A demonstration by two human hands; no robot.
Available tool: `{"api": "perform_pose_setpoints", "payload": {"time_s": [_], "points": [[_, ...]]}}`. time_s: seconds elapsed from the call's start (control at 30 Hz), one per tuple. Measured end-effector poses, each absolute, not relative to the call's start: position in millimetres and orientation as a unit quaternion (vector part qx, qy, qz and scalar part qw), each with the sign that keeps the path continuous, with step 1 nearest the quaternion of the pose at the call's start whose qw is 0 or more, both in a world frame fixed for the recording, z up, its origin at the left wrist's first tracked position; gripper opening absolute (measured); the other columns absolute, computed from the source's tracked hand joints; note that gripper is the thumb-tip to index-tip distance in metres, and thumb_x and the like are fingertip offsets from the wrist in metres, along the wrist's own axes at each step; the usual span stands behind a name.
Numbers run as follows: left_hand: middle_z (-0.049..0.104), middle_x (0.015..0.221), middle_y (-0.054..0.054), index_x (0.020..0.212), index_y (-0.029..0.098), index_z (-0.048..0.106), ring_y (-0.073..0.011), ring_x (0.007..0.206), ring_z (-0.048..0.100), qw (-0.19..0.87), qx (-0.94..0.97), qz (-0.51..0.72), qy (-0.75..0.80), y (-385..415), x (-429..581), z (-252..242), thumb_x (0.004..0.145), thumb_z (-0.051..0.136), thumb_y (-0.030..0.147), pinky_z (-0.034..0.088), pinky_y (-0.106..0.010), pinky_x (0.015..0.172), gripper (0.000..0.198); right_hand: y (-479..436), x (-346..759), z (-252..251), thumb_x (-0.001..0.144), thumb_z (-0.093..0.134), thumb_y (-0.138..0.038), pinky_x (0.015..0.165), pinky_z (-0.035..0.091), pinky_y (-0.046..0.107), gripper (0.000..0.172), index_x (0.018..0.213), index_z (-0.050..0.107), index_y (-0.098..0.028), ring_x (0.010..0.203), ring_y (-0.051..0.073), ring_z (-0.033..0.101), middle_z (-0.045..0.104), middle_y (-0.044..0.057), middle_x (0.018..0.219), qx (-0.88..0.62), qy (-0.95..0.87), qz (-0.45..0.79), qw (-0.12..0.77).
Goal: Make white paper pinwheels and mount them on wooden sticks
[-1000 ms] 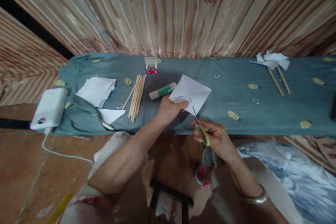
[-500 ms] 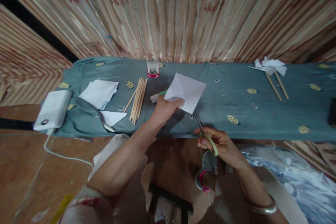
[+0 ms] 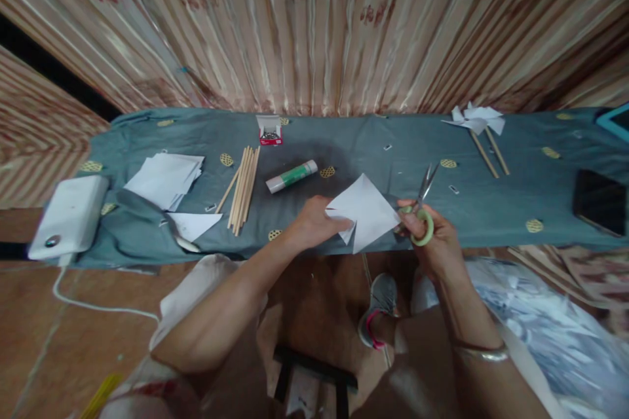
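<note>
Your scissors (image 3: 421, 198) have swung from below the white paper (image 3: 371, 209) to its right, blades up | your right hand (image 3: 439, 245): fingers gripping scissors | your left hand (image 3: 314, 224): fingers pinching paper, just below-right of frame centre

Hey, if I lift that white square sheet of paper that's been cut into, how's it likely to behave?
The white square sheet of paper is probably very light, since it looks thin. It may flop or tear near the bare left hand, where it's cut inward. Elsewhere it seems fairly stiff, spreading out without obvious drooping.
</note>
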State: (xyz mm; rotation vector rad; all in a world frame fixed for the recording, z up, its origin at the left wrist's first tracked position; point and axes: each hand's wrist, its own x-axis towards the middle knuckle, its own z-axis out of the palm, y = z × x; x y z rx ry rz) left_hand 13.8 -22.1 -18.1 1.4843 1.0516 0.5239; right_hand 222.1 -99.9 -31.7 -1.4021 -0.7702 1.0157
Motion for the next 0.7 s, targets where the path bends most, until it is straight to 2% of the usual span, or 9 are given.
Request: {"api": "perform_pose_setpoints", "payload": {"time_s": [0.07, 0.13, 0.27, 0.4, 0.47, 0.57, 0.7], "points": [[0.055, 0.057, 0.002, 0.062, 0.015, 0.063, -0.0125, 0.056, 0.05, 0.57, 0.657, 0.209, 0.448, -23.6, 14.5, -17.1, 0.064, 0.065, 0.023, 0.036, -0.023, 0.052, 0.009, -99.4, 222.8, -31.1, 0.061, 0.083, -0.039, 0.053, 0.043, 0.022, 0.035, 0.092, 0.072, -0.025, 0.057, 0.01, 0.055, 0.066, -0.003, 0.069, -0.597, -0.336, 0.441, 0.58], [0.059, 0.062, 0.0, 0.069, 0.014, 0.066, -0.0141, 0.061, 0.053, 0.537, 0.685, 0.192, 0.453, -24.6, 15.1, -14.1, 0.065, 0.064, 0.021, 0.038, -0.022, 0.053, 0.009, -99.6, 222.6, -29.4, 0.062, 0.082, -0.037, 0.057, 0.045, 0.023, 0.034, 0.092, 0.071, -0.026, 0.061, 0.01, 0.058, 0.068, -0.002, 0.072, -0.59, -0.343, 0.448, 0.578], [0.062, 0.071, -0.002, 0.071, 0.013, 0.068, -0.0141, 0.066, 0.056, 0.454, 0.747, 0.153, 0.462, -26.1, 16.6, -7.4, 0.067, 0.063, 0.02, 0.042, -0.022, 0.057, 0.009, -100.1, 220.1, -25.1, 0.057, 0.085, -0.035, 0.061, 0.047, 0.024, 0.036, 0.089, 0.071, -0.025, 0.063, 0.011, 0.059, 0.068, -0.003, 0.072, -0.6, -0.35, 0.445, 0.565], [0.064, 0.077, -0.004, 0.068, 0.015, 0.069, -0.0153, 0.071, 0.057, 0.423, 0.767, 0.173, 0.45, -25.7, 17.4, -9.3, 0.066, 0.066, 0.02, 0.045, -0.024, 0.064, 0.007, -99.8, 215.6, -24.8, 0.049, 0.088, -0.033, 0.057, 0.046, 0.025, 0.041, 0.084, 0.07, -0.024, 0.058, 0.011, 0.057, 0.067, -0.004, 0.069, -0.618, -0.351, 0.448, 0.543], [0.064, 0.076, -0.004, 0.068, 0.016, 0.071, -0.016, 0.071, 0.057, 0.46, 0.738, 0.222, 0.441, -24.4, 17.3, -13.4, 0.064, 0.068, 0.021, 0.044, -0.025, 0.065, 0.007, -99.6, 213.0, -26.1, 0.048, 0.088, -0.034, 0.054, 0.045, 0.025, 0.041, 0.083, 0.068, -0.024, 0.056, 0.011, 0.055, 0.066, -0.005, 0.067, -0.618, -0.355, 0.455, 0.534], [0.064, 0.067, -0.001, 0.067, 0.017, 0.071, -0.0149, 0.062, 0.056, 0.581, 0.629, 0.291, 0.426, -22.8, 19.1, -19.3, 0.064, 0.07, 0.027, 0.042, -0.025, 0.058, 0.01, -98.5, 208.2, -27.8, 0.051, 0.086, -0.038, 0.055, 0.046, 0.026, 0.039, 0.083, 0.068, -0.024, 0.057, 0.013, 0.056, 0.067, -0.004, 0.068, -0.61, -0.37, 0.459, 0.529], [0.063, 0.058, -0.001, 0.065, 0.014, 0.071, -0.0112, 0.052, 0.052, 0.716, 0.438, 0.336, 0.426, -25.6, 27.3, -19.2, 0.061, 0.077, 0.037, 0.037, -0.024, 0.053, 0.024, -93.9, 201.2, -27.9, 0.05, 0.086, -0.038, 0.059, 0.049, 0.028, 0.04, 0.083, 0.069, -0.024, 0.062, 0.015, 0.058, 0.071, -0.003, 0.074, -0.606, -0.331, 0.465, 0.554]]}}
